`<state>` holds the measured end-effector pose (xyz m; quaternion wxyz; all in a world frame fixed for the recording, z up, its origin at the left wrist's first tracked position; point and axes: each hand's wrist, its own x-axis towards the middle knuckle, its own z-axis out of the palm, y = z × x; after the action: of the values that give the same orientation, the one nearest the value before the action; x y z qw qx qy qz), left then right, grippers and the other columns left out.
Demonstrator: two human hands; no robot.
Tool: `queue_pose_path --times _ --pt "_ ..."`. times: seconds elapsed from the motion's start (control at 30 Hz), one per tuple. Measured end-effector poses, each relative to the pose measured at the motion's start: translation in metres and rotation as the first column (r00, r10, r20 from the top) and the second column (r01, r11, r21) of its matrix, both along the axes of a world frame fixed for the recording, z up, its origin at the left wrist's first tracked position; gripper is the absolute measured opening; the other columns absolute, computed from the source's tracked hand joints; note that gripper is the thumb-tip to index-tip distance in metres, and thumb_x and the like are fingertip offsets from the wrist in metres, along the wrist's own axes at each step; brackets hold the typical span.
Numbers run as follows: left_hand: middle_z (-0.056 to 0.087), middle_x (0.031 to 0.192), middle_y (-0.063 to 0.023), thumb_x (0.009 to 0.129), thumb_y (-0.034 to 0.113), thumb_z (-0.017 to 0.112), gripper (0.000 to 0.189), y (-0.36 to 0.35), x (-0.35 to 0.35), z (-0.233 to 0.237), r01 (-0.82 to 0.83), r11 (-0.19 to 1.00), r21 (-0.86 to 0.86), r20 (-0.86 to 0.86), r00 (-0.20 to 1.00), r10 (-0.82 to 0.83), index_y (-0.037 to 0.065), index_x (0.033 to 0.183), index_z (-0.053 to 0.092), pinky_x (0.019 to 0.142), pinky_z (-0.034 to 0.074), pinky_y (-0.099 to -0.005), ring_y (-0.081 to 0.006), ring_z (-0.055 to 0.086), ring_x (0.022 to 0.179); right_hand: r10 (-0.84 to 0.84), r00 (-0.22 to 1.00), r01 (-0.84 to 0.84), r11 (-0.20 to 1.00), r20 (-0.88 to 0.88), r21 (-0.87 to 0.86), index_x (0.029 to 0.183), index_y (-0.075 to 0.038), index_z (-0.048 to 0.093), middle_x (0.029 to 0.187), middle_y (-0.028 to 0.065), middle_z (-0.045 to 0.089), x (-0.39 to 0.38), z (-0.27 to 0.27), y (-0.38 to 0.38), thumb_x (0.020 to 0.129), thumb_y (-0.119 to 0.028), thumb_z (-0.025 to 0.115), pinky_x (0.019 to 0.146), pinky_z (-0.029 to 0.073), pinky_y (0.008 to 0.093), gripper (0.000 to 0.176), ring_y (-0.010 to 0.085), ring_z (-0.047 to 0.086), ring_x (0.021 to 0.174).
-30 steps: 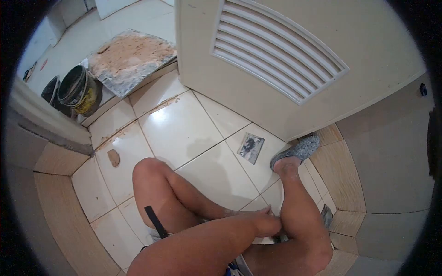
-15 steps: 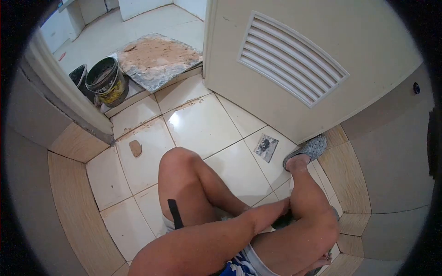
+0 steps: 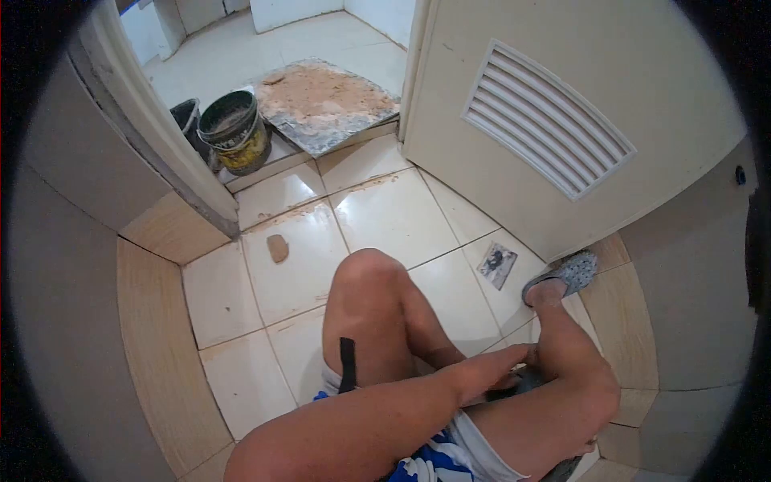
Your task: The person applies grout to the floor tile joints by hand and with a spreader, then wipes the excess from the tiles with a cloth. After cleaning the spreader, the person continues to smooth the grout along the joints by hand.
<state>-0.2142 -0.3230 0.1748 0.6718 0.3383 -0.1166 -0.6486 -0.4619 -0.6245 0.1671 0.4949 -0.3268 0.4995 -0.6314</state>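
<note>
Below the vented door [image 3: 554, 112], a seated person's left hand [image 3: 522, 355] reaches across to the bent right leg [image 3: 554, 337]; whether its fingers are closed cannot be told. A dark object [image 3: 514, 387] lies near it, below the door. The right hand [image 3: 591, 447], farther below the door, shows only fingertips (the thigh hides the rest), its grip unclear, beside a dark grey item [image 3: 562, 469]. Left of the door sit buckets [image 3: 234, 136] and a powdery board [image 3: 321, 100].
</note>
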Motion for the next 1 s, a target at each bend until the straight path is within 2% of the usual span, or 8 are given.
queue_pose_path --times 0.3,0.33,0.43,0.47,0.5,0.6,0.83,1.0 --pt "0.060 0.130 -0.0109 0.093 0.038 0.059 0.041 -0.035 -0.009 -0.033 0.044 0.993 0.109 0.387 0.918 -0.083 0.008 0.121 0.059 0.100 0.045 -0.0427 -0.0264 0.058 0.118 0.059 0.993 -0.061 0.998 0.099 0.014 0.111 -0.012 0.053 0.088 0.0023 0.050 -0.015 -0.013 0.007 0.093 -0.050 0.043 0.077 0.043 0.0401 0.044 0.0215 0.046 0.076" --pt "0.060 0.130 -0.0109 0.093 0.038 0.059 0.041 -0.045 -0.009 -0.036 0.055 0.990 0.129 0.443 0.890 -0.107 0.008 0.120 0.060 0.099 0.045 -0.0429 -0.0265 0.058 0.118 -0.013 0.999 0.012 0.999 0.052 0.033 0.112 -0.011 0.053 0.099 0.0054 0.050 -0.008 -0.005 0.018 0.092 -0.053 0.042 0.085 0.041 0.0439 0.047 0.0245 0.045 0.086" --pt "0.061 0.129 -0.0110 0.093 0.038 0.059 0.040 -0.076 -0.015 -0.045 0.088 0.976 0.198 0.596 0.780 -0.191 0.008 0.119 0.061 0.099 0.045 -0.0434 -0.0269 0.058 0.118 -0.046 0.994 0.042 0.998 0.094 0.046 0.114 -0.009 0.051 0.104 0.0081 0.046 0.014 0.033 0.066 0.092 -0.052 0.040 0.090 0.037 0.0468 0.050 0.0259 0.042 0.095" --pt "0.061 0.129 -0.0111 0.093 0.038 0.059 0.040 -0.086 -0.018 -0.048 0.095 0.970 0.223 0.638 0.738 -0.219 0.008 0.118 0.061 0.099 0.045 -0.0436 -0.0271 0.058 0.118 -0.008 0.995 0.005 0.999 0.104 0.033 0.114 -0.008 0.049 0.096 0.0061 0.049 0.012 0.037 0.070 0.092 -0.049 0.041 0.078 0.043 0.0400 0.048 0.0219 0.046 0.083" --pt "0.061 0.129 -0.0111 0.093 0.038 0.059 0.039 -0.094 -0.021 -0.050 0.102 0.964 0.247 0.671 0.699 -0.246 0.008 0.118 0.062 0.099 0.045 -0.0437 -0.0272 0.058 0.117 -0.025 0.993 0.022 0.999 0.111 0.026 0.114 -0.008 0.049 0.096 0.0061 0.049 0.003 0.036 0.072 0.092 -0.049 0.041 0.078 0.043 0.0400 0.048 0.0219 0.046 0.083" --pt "0.062 0.128 -0.0112 0.093 0.037 0.059 0.038 -0.115 -0.028 -0.056 0.103 0.944 0.314 0.736 0.602 -0.310 0.007 0.117 0.063 0.098 0.046 -0.0443 -0.0276 0.059 0.117 0.005 0.984 0.003 0.999 0.179 -0.044 0.084 -0.016 0.043 0.064 -0.0027 0.041 -0.014 0.027 0.066 0.092 -0.038 0.045 0.042 0.033 0.0255 0.023 0.0116 0.040 0.052" --pt "0.062 0.127 -0.0114 0.093 0.037 0.059 0.036 -0.141 -0.040 -0.064 0.066 0.907 0.417 0.797 0.453 -0.399 0.007 0.113 0.065 0.097 0.046 -0.0455 -0.0286 0.060 0.116 -0.042 0.982 0.047 0.999 0.184 -0.022 0.087 -0.014 0.046 0.069 -0.0017 0.041 -0.056 0.010 0.066 0.093 -0.039 0.041 0.046 0.031 0.0281 0.026 0.0129 0.039 0.055" --pt "0.063 0.126 -0.0115 0.093 0.036 0.059 0.035 -0.145 -0.029 -0.068 -0.014 0.881 0.472 0.805 0.415 -0.424 0.007 0.111 0.067 0.097 0.047 -0.0464 -0.0294 0.060 0.115 -0.032 0.987 0.035 0.999 0.157 -0.020 0.093 -0.014 0.048 0.074 -0.0015 0.044 -0.072 -0.013 0.052 0.094 -0.041 0.040 0.049 0.032 0.0272 0.028 0.0126 0.040 0.058"
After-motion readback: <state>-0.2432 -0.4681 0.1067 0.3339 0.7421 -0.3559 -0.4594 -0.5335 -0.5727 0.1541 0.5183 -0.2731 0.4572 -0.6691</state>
